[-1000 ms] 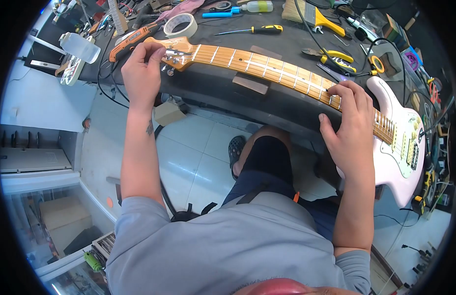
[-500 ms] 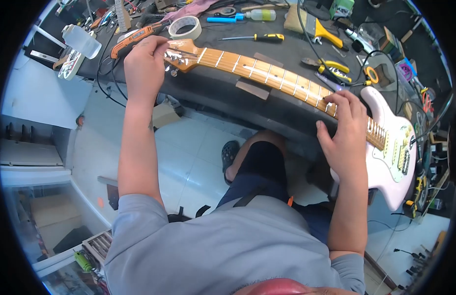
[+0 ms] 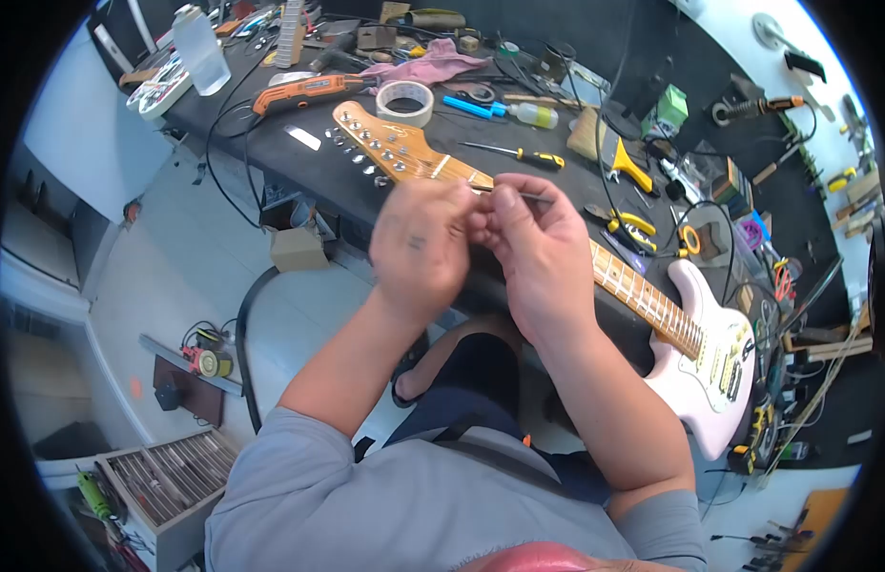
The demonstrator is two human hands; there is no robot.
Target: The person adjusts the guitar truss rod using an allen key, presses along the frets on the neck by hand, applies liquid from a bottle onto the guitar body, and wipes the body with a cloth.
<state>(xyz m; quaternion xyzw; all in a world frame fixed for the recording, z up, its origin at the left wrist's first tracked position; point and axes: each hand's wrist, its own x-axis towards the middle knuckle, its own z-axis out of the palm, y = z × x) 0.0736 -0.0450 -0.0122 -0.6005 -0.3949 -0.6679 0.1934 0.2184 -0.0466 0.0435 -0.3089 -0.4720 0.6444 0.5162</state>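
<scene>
My left hand (image 3: 421, 243) and my right hand (image 3: 547, 257) meet above the neck of an electric guitar, fingers closed in pinches. Between them is a thin dark rod (image 3: 538, 197), its right end sticking out past my right fingers; its exact kind is unclear. My left fingertips are partly hidden and slightly blurred. The guitar lies along the bench front, its wooden headstock (image 3: 390, 141) with metal tuners at the left and its pale pink body (image 3: 695, 391) at the right. Both hands cover part of the fretboard (image 3: 643, 291).
Behind the guitar lie a masking tape roll (image 3: 404, 103), an orange power tool (image 3: 309, 92), a screwdriver (image 3: 538, 157), yellow-handled pliers (image 3: 633, 226) and a brush (image 3: 609, 148). A clear bottle (image 3: 201, 52) stands at the left. Cables cross the bench (image 3: 261, 157).
My left hand has left the headstock and moved right; my right hand has lifted from the fretboard and moved left to meet it. The view has shifted, and the thin rod now shows.
</scene>
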